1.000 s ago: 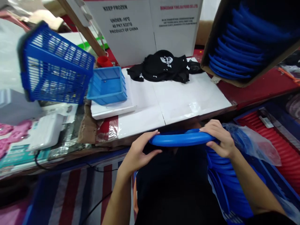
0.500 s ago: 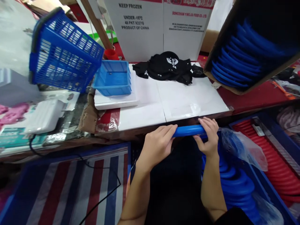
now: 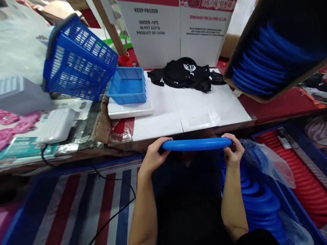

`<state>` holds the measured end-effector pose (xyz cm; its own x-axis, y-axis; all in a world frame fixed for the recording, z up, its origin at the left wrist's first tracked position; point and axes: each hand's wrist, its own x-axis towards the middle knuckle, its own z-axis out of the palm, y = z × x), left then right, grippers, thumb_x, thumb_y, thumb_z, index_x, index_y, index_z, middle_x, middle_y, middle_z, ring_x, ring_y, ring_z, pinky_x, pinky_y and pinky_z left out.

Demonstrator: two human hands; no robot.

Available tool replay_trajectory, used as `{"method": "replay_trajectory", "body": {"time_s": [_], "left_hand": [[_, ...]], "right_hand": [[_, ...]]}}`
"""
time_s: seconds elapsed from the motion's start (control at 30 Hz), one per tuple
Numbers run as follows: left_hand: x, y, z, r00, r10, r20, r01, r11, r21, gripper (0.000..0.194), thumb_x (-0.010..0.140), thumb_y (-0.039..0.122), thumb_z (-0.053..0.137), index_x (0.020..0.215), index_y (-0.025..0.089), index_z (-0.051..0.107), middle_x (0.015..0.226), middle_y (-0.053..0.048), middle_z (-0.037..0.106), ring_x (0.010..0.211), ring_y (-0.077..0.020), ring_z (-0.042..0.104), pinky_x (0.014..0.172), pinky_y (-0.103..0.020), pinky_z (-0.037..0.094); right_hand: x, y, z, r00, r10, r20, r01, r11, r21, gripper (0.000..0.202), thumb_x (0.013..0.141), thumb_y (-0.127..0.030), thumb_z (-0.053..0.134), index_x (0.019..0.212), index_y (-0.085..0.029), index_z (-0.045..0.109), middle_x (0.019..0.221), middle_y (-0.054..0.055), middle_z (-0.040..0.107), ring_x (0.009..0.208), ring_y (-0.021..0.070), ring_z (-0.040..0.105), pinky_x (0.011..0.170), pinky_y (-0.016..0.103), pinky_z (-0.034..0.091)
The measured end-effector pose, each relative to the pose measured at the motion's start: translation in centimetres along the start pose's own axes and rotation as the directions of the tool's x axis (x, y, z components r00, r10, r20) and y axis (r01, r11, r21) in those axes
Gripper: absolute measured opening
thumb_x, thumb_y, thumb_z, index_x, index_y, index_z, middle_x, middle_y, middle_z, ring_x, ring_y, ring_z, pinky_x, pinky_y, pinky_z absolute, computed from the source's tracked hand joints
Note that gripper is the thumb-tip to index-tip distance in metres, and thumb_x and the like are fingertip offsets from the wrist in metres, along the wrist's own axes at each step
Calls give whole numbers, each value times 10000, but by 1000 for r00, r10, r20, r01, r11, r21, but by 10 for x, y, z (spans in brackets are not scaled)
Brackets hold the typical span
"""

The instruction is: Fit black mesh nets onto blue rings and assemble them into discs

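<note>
Between my two hands is a blue frisbee-like disc [image 3: 195,144], held level and seen almost edge-on, so its flat faces are hidden. My left hand [image 3: 156,153] pinches its left end, fingers over the top and thumb beneath. At the opposite end my right hand [image 3: 233,149] grips the rim in the same way. The disc is just in front of the worktable's near edge, above my dark-clothed lap. Close by my right forearm, a pile of similar blue discs [image 3: 260,204] fills a blue crate.
On the white tabletop [image 3: 158,124] lie a bunched black cloth [image 3: 187,73] and a small blue bin [image 3: 127,86]. A blue basket [image 3: 80,61] leans at left. A tilted carton of blue discs [image 3: 260,68] stands right. Red discs [image 3: 293,170] fill another crate. A black cable [image 3: 114,216] hangs left.
My left hand has shifted left and now grips the disc's far left end, leaving more of the rim showing. My right hand stays at the right end. The view has shifted slightly.
</note>
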<state>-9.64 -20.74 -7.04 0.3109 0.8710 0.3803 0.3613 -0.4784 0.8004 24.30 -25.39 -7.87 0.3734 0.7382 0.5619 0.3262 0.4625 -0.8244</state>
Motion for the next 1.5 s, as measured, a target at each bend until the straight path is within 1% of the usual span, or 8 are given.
{"method": "replay_trajectory", "body": {"time_s": [0.33, 0.47, 0.6, 0.83, 1.0, 1.27, 1.37, 1.5], "left_hand": [[-1, 26, -2, 987, 151, -53, -149, 988, 30, 313, 958, 150, 677, 1256, 212, 744, 1197, -106, 800, 1113, -250, 761, 1007, -407, 613], [-3, 49, -5, 952, 279, -123, -280, 960, 6, 410, 952, 139, 714, 1344, 260, 723, 1164, -105, 807, 1061, -257, 758, 934, -420, 621], [-4, 65, -3, 928, 334, -163, -351, 933, -85, 571, 911, 182, 803, 1451, 296, 660, 1235, -113, 792, 1079, -274, 765, 906, -415, 640], [0, 14, 22, 981, -120, -155, 52, 922, -383, 858, 901, 680, 737, 1596, 237, 500, 1551, -188, 608, 1353, -352, 655, 1137, -489, 548], [-3, -12, 38, 866, -428, -259, 194, 764, -615, 691, 1067, 605, 503, 1662, 282, 364, 1623, -137, 551, 1436, -282, 605, 1174, -435, 533], [-2, 16, 29, 872, -460, -169, 211, 664, -717, 655, 1105, 601, 351, 1668, 266, 364, 1645, -127, 527, 1463, -285, 578, 1174, -465, 537], [-4, 31, 28, 882, -335, -332, 73, 792, -606, 742, 1057, 746, 257, 1617, 296, 442, 1682, -106, 473, 1532, -314, 490, 1212, -525, 482], [6, 33, 22, 758, 252, -601, -289, 957, 37, 823, 837, 989, 385, 1155, 303, 707, 1337, -78, 726, 1418, -360, 584, 1220, -606, 424]], "right_hand": [[4, 5, -4, 1000, 4, -6, -3, 984, 177, 385, 733, -510, 771, 1036, -275, 736, 971, 72, 720, 1047, 343, 682, 1072, 634, 487], [-1, 11, 1, 993, 120, -3, -115, 964, 239, 437, 735, -560, 747, 1059, -272, 695, 1025, 73, 717, 1180, 373, 687, 1152, 689, 442], [-6, 17, 12, 961, 268, -76, -229, 915, 332, 442, 770, -582, 755, 1062, -257, 691, 1001, 52, 718, 1052, 300, 722, 1057, 572, 557], [-3, 23, 27, 715, 640, -280, -513, 753, 411, 413, 737, -563, 882, 879, -223, 697, 809, -38, 730, 808, 159, 717, 855, 315, 626], [1, 0, 31, 587, 809, -13, -713, 525, 464, 407, 756, -512, 865, 1006, -209, 764, 985, 25, 835, 982, 240, 790, 984, 417, 648], [11, -29, 30, 539, 794, 282, -801, 378, 465, 401, 849, -583, 724, 1022, -230, 805, 1014, 60, 860, 1041, 342, 811, 1012, 567, 652], [14, -38, 29, 472, 827, 305, -826, 293, 482, 427, 878, -574, 690, 1085, -219, 805, 1069, 69, 855, 1132, 343, 786, 1067, 571, 619], [20, -62, 27, 385, 867, 316, -844, 193, 500, 443, 907, -543, 642, 1152, -207, 794, 1080, 78, 851, 1239, 341, 742, 1115, 559, 583]]}}
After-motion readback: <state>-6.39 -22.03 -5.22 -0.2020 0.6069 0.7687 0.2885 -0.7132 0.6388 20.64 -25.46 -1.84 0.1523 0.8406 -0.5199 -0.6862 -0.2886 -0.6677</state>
